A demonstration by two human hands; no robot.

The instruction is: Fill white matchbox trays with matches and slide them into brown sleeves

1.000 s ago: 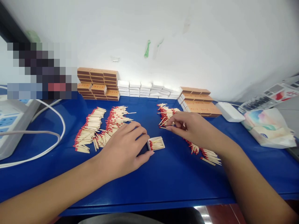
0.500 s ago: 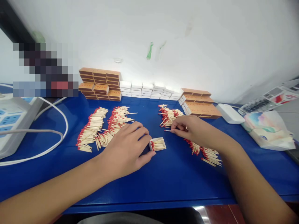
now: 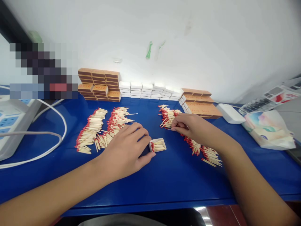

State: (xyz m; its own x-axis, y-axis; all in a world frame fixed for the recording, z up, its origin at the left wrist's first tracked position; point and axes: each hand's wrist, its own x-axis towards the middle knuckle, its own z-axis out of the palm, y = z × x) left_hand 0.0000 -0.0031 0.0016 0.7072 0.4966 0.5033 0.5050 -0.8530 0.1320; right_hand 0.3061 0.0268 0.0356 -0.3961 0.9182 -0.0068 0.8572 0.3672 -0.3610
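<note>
A small white matchbox tray [image 3: 164,148] lies on the blue table, partly filled with red-headed matches [image 3: 157,145]. My left hand [image 3: 128,150] is at its left end, thumb and index finger closed about that end. My right hand [image 3: 188,125] is at the near edge of a loose match pile [image 3: 166,116], its thumb and fingertips pinched together. What lies between those fingertips is hidden. More matches [image 3: 211,156] are spread below the right wrist. Left of the tray are two larger match heaps [image 3: 92,127], one partly behind my left hand.
Brown matchboxes [image 3: 98,78] are stacked by the wall at the left, and more brown boxes [image 3: 202,109] at the right. White trays [image 3: 147,91] are piled between them. A power strip [image 3: 11,125] with white cables stands left; a white adapter [image 3: 230,113] and tissue pack [image 3: 268,131] lie right.
My right hand has shifted slightly up and left against the pile. The single match that stuck out at its fingertips no longer shows. My left hand stays at the tray.
</note>
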